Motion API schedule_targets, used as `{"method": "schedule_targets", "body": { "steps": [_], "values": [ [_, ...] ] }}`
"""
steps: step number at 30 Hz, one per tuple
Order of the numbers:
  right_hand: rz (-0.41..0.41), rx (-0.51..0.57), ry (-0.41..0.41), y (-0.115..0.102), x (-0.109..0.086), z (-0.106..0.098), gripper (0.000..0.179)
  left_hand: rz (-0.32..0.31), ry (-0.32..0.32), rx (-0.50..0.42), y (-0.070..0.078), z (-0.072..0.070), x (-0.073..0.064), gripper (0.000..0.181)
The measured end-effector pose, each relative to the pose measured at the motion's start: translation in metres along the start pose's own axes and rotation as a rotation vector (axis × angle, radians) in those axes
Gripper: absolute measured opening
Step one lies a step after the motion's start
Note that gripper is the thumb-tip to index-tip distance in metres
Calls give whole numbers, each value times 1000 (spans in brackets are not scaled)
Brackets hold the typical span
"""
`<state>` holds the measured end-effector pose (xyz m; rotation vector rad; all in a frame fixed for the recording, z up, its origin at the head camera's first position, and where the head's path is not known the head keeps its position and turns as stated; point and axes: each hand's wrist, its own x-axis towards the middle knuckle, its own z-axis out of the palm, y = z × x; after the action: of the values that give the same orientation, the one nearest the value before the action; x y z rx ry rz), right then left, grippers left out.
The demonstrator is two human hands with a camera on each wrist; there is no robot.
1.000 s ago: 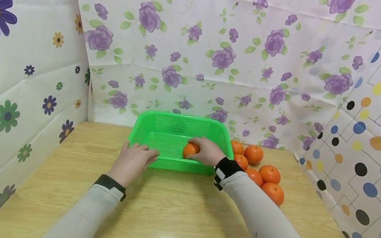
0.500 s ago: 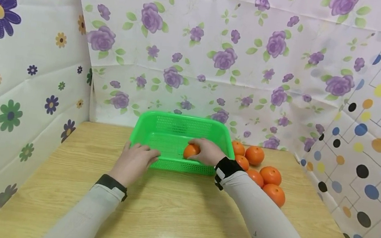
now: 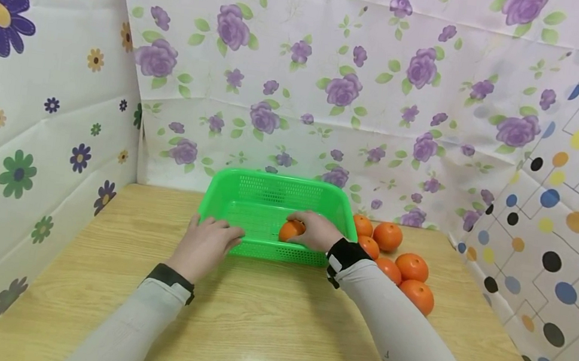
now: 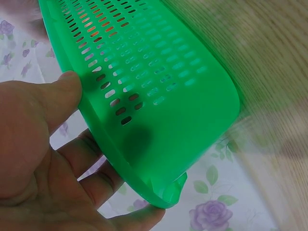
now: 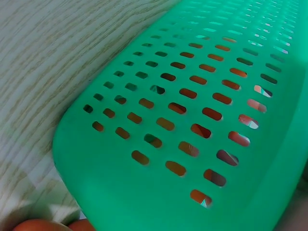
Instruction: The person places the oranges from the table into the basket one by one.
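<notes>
A green plastic basket (image 3: 275, 251) with slotted sides stands at the back of the table. My left hand (image 3: 205, 249) holds its front left corner; in the left wrist view the thumb (image 4: 65, 94) lies on the outer side of the rim, with fingers beyond it. Inside the basket, near the front right, my right hand (image 3: 314, 230) grips a mandarin (image 3: 291, 231) between fingers and thumb. Through the slots in the right wrist view, orange patches show, but the right hand is mostly hidden there by the basket wall (image 5: 115, 178).
Several mandarins (image 3: 411, 267) lie in a loose group on the table just right of the basket. The wooden table (image 3: 261, 321) is enclosed by patterned cloth at the back (image 3: 290, 84), left and right.
The head view has shifted slightly. The mandarin under my right hand sits slightly lower in the basket. The left hand keeps its place on the rim.
</notes>
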<state>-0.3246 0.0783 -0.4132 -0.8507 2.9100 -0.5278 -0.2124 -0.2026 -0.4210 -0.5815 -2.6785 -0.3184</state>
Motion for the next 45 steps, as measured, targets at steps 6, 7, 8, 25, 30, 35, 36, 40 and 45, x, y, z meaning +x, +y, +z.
{"method": "schedule_targets", "body": {
  "steps": [6, 7, 8, 25, 30, 35, 36, 40, 45],
  "values": [
    [5, 0, 8, 1, 1, 1, 56, 3, 2, 7, 1, -1, 0, 17],
    [5, -1, 10, 1, 1, 1, 56, 4, 2, 10, 1, -1, 0, 17],
    [7, 1, 10, 1, 1, 2, 56, 5, 2, 12, 1, -1, 0, 17],
    [-13, -20, 30, -1, -5, -1, 59, 12, 7, 22, 0, 1, 0, 17],
    [-55, -71, 61, -1, -9, -4, 59, 8, 9, 7, -1, 0, 0, 19],
    [-72, -101, 78, 1, -14, -6, 59, -4, 10, -6, 0, -1, 0, 19],
    [-70, -104, 78, 1, -16, -7, 59, -4, 11, -6, 0, -1, 0, 19],
    [-67, -124, 79, 0, -23, -11, 56, -3, 12, -3, 1, -1, 0, 19],
    [-76, -139, 93, -3, -32, -16, 53, -3, 20, -4, 0, 1, 0, 18]
  ]
}}
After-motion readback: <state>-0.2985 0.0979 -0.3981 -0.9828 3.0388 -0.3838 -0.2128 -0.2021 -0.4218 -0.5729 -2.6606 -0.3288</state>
